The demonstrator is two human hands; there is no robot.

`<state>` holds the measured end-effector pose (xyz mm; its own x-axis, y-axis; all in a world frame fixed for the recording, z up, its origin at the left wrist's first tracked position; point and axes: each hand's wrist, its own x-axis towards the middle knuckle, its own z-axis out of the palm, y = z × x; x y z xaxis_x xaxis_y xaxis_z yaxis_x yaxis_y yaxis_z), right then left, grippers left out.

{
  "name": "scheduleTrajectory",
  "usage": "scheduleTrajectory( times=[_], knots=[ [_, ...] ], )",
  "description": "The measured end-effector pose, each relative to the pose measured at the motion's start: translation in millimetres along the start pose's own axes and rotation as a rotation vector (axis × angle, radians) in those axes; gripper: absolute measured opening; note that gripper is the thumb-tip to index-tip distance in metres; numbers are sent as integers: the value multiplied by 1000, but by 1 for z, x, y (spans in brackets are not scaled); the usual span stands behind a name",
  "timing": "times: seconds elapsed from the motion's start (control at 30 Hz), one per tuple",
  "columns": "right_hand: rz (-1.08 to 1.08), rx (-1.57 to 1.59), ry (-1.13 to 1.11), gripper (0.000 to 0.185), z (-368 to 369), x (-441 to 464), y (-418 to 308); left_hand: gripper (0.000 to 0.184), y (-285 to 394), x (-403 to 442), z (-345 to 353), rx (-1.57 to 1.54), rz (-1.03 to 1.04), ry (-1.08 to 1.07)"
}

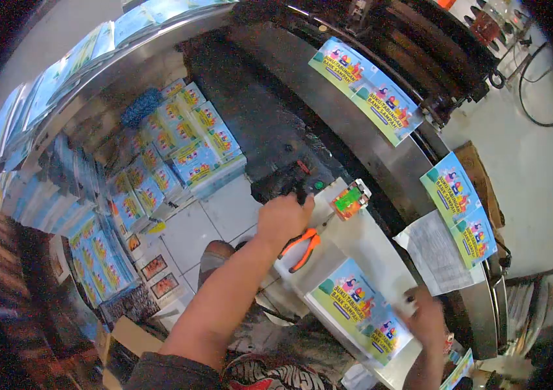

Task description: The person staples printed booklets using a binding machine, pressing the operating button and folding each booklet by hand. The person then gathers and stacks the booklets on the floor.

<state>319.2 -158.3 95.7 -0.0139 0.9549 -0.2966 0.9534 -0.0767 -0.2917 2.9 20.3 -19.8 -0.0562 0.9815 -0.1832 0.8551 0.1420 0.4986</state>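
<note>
My left hand [284,218] reaches to a black control box [306,179] with a green button and a red switch. Its fingers are bent against a dark part there, which they partly hide. At the right, my right hand [426,318] is slightly blurred, fingers apart, beside the edge of a stack of printed covers [354,309] reading "Buku Tabungan Bank Sampah". The stack lies on a white board [319,260]. Orange-handled pliers [302,249] lie near my left wrist, and a small green-and-orange box [350,199] is just beyond them.
Piles of similar covers [192,162] stand at the left. More covers [371,91] lie on the curved metal machine bed [380,153], near a white paper sheet [436,253]. A blue cloth bundle [141,107] sits behind the piles; an open cardboard box [133,341] is low down.
</note>
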Motion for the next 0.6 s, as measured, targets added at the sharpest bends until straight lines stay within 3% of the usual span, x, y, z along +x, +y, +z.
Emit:
scheduleTrajectory(
  times=[0.07,0.17,0.3,0.4,0.47,0.5,0.6],
  knots=[
    [-192,-94,-79,68,11,-25,-40,61,2,0,-2,13,6,-17],
    [-252,-337,-11,79,45,-36,-40,62,6,-2,-9,14,0,-42],
    [-203,-253,-41,76,44,-42,-36,63,6,-1,-8,27,-36,-63],
    [-220,-185,-70,66,27,-44,-44,63,11,-2,-13,17,-53,-86],
    [-32,64,-203,49,12,-45,-53,63,9,-2,-16,11,-84,-110],
    [-44,53,-211,49,10,-45,-51,64,7,-1,-15,13,-75,-130],
    [-139,-71,45,31,-2,-43,-43,64,4,-2,-12,6,-50,-131]
  ],
)
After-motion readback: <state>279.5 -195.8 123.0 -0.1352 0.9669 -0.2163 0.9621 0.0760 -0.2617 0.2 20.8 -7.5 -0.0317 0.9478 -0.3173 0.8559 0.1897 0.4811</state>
